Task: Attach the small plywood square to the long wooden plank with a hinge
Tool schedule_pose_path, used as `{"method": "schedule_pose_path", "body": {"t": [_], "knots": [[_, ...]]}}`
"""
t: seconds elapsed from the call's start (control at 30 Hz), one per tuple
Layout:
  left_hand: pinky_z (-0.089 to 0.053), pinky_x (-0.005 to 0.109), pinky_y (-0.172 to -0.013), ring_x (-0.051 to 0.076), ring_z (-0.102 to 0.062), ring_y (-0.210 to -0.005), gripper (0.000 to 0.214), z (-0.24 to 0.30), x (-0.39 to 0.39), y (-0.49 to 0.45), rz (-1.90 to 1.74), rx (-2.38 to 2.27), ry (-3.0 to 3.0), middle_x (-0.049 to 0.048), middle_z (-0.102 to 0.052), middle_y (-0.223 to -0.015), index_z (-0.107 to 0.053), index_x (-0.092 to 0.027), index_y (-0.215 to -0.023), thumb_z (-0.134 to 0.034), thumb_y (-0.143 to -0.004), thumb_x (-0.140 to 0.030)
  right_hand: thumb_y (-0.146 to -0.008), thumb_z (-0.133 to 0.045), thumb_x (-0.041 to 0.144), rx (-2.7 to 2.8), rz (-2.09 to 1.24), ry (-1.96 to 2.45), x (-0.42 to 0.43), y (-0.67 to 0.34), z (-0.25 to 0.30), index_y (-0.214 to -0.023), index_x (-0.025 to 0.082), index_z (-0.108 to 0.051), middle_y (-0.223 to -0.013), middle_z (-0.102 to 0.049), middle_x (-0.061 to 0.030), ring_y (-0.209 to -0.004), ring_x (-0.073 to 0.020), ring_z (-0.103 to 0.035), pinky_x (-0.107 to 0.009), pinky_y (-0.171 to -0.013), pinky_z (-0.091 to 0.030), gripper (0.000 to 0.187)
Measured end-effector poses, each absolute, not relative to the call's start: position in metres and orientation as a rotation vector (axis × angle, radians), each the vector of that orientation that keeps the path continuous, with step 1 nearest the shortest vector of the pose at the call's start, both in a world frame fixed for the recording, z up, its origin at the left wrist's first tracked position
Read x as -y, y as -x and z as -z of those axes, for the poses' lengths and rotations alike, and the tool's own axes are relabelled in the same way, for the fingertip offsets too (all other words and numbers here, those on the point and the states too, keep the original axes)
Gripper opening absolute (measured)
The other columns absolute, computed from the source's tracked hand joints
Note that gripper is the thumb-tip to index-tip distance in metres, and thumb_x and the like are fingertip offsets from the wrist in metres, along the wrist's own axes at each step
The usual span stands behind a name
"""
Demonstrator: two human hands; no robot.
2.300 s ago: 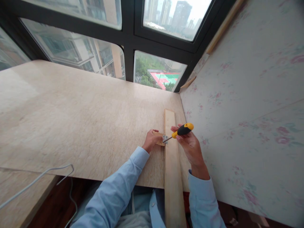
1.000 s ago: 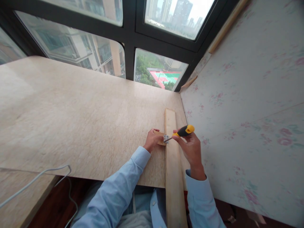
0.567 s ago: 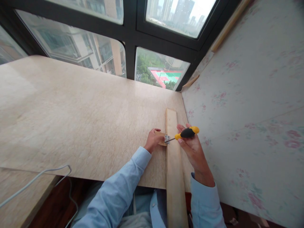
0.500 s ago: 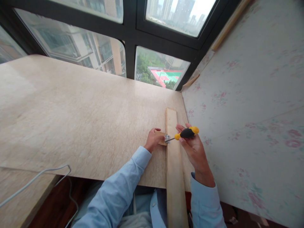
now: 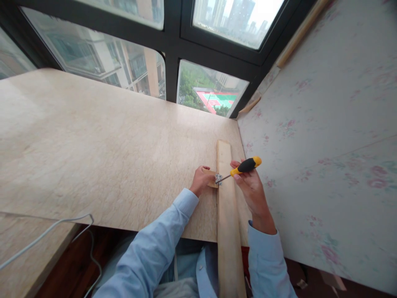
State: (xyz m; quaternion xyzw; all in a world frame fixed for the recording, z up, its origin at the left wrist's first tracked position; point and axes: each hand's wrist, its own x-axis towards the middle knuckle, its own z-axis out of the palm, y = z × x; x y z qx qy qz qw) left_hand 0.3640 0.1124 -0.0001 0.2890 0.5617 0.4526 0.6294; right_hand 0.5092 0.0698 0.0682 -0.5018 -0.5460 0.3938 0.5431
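Observation:
A long wooden board (image 5: 228,219) lies on the stone sill, its near end reaching past the front edge toward me. A small metal hinge (image 5: 218,179) spans the board's left side and a small wooden piece (image 5: 212,182). My left hand (image 5: 202,180) is closed on that small piece, fingers beside the hinge. My right hand (image 5: 249,182) grips a yellow and black screwdriver (image 5: 246,165) near the front of its handle. The shaft slants down to the left, and its tip meets the hinge. Whether the tip sits in a screw head is too small to tell.
The marble-patterned sill (image 5: 108,157) stretches to the left. Dark-framed windows (image 5: 172,49) stand behind it, and a floral papered wall (image 5: 325,145) rises close on the right. A white cable (image 5: 56,225) hangs over the lower left edge.
The screwdriver handle has tilted up more steeply, and my right fingers have shifted to its front end. My left hand stays at the small wooden piece.

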Motion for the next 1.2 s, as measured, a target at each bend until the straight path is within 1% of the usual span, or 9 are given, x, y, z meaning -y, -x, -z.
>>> {"method": "schedule_pose_path", "body": {"t": [0.13,0.27,0.33,0.53,0.63,0.8,0.9,1.1,1.2], "knots": [[-0.046,0.024,-0.056,0.014,-0.058,-0.063,0.048,0.001,-0.113,-0.364,-1.031,-1.285,-0.654,-0.0026,-0.06,-0.071,-0.058,-0.014,-0.097,-0.075,-0.055,0.0,-0.08,-0.076,0.046,1.3,-0.932,1.236,-0.067,-0.509,-0.073,-0.12,0.024,-0.058,-0.119,-0.072,-0.0099,-0.114,-0.0263,-0.067,-0.047,-0.102,-0.051,0.05],[-0.046,0.023,-0.057,0.013,-0.058,-0.063,0.045,-0.001,-0.112,-0.363,-1.043,-1.292,-0.648,-0.0036,-0.06,-0.069,-0.059,-0.014,-0.094,-0.076,-0.054,0.001,-0.061,-0.087,0.052,1.257,-0.568,1.51,-0.073,-0.509,-0.068,-0.099,0.018,-0.066,-0.096,-0.074,-0.0094,-0.093,-0.0297,-0.07,-0.052,-0.094,-0.053,0.055],[-0.046,0.023,-0.058,0.013,-0.058,-0.063,0.044,-0.003,-0.112,-0.363,-1.049,-1.29,-0.629,-0.0036,-0.06,-0.068,-0.059,-0.014,-0.092,-0.075,-0.054,0.002,-0.057,-0.088,0.057,1.225,-0.477,1.573,-0.075,-0.51,-0.065,-0.098,0.018,-0.066,-0.094,-0.072,-0.0092,-0.091,-0.0301,-0.069,-0.054,-0.093,-0.053,0.06],[-0.046,0.023,-0.056,0.014,-0.058,-0.062,0.044,-0.003,-0.113,-0.364,-1.047,-1.302,-0.613,-0.0038,-0.06,-0.068,-0.06,-0.015,-0.091,-0.076,-0.053,0.001,-0.075,-0.078,0.052,1.269,-0.903,1.25,-0.068,-0.511,-0.07,-0.125,0.028,-0.054,-0.133,-0.064,-0.0087,-0.128,-0.0263,-0.058,-0.047,-0.106,-0.049,0.06],[-0.047,0.023,-0.058,0.014,-0.059,-0.062,0.045,-0.002,-0.114,-0.365,-1.042,-1.3,-0.62,-0.0037,-0.06,-0.068,-0.059,-0.015,-0.091,-0.076,-0.053,0.001,-0.077,-0.078,0.049,1.288,-0.981,1.225,-0.064,-0.51,-0.075,-0.125,0.027,-0.055,-0.134,-0.065,-0.0096,-0.127,-0.0275,-0.059,-0.049,-0.108,-0.047,0.058],[-0.049,0.025,-0.06,0.015,-0.06,-0.065,0.049,0.001,-0.114,-0.365,-1.049,-1.28,-0.619,-0.0007,-0.062,-0.071,-0.059,-0.015,-0.091,-0.077,-0.05,0.002,-0.064,-0.084,0.055,1.277,-0.51,1.56,-0.067,-0.502,-0.079,-0.099,0.019,-0.066,-0.1,-0.075,-0.0116,-0.103,-0.0341,-0.069,-0.057,-0.1,-0.049,0.054],[-0.049,0.025,-0.06,0.016,-0.061,-0.067,0.049,0.004,-0.115,-0.365,-1.042,-1.273,-0.619,-0.0002,-0.062,-0.072,-0.058,-0.015,-0.091,-0.078,-0.049,0.001,-0.061,-0.085,0.059,1.264,-0.314,1.641,-0.068,-0.497,-0.078,-0.104,0.018,-0.064,-0.107,-0.073,-0.0142,-0.108,-0.0363,-0.066,-0.059,-0.103,-0.046,0.063],[-0.048,0.024,-0.058,0.016,-0.061,-0.067,0.047,0.007,-0.118,-0.366,-1.034,-1.289,-0.643,-0.0007,-0.061,-0.072,-0.058,-0.016,-0.09,-0.076,-0.051,0.002,-0.073,-0.077,0.055,1.288,-0.881,1.3,-0.061,-0.497,-0.079,-0.123,0.027,-0.052,-0.136,-0.063,-0.0107,-0.129,-0.0272,-0.058,-0.049,-0.11,-0.046,0.063],[-0.048,0.024,-0.058,0.016,-0.062,-0.068,0.046,0.008,-0.118,-0.365,-1.041,-1.277,-0.638,0.0,-0.062,-0.073,-0.059,-0.015,-0.09,-0.077,-0.05,0.001,-0.074,-0.078,0.052,1.313,-0.944,1.271,-0.06,-0.499,-0.083,-0.121,0.026,-0.054,-0.129,-0.068,-0.0109,-0.124,-0.0274,-0.062,-0.05,-0.108,-0.047,0.058]]}}
